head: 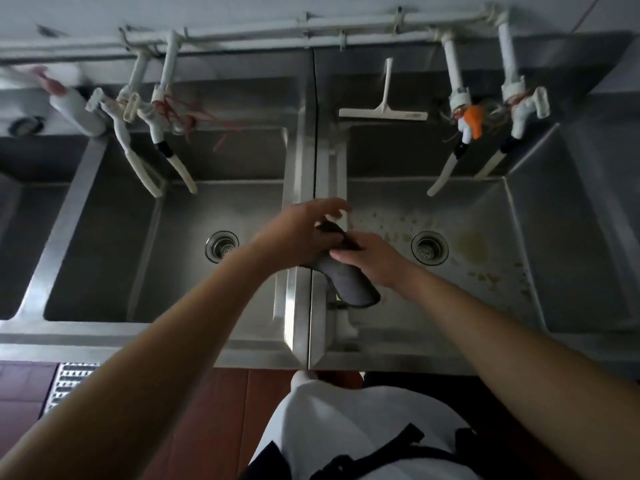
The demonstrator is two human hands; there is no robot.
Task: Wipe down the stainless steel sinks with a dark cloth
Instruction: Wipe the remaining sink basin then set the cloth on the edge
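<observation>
You held the dark cloth [349, 280] bunched between both hands, left hand [304, 233] and right hand [367, 254] gripping it over the divider [299, 188], so a loose hold risked dropping it into the stained right sink [450, 216].

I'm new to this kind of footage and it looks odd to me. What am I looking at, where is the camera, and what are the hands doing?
There is no machine here: a person works with two bare hands. The single picture comes from a wide-angle camera worn on the head, looking forward and down, which is why the arms seem to stretch up from the bottom and the edges bend.

Below are steel sinks: a left sink and a right sink, each with a round drain, split by a divider. White taps hang over both, and a white squeegee leans at the back wall. The right sink's floor shows brownish stains.

Over the divider, the left hand and right hand both hold a dark cloth; its loose end hangs toward the right sink.
</observation>
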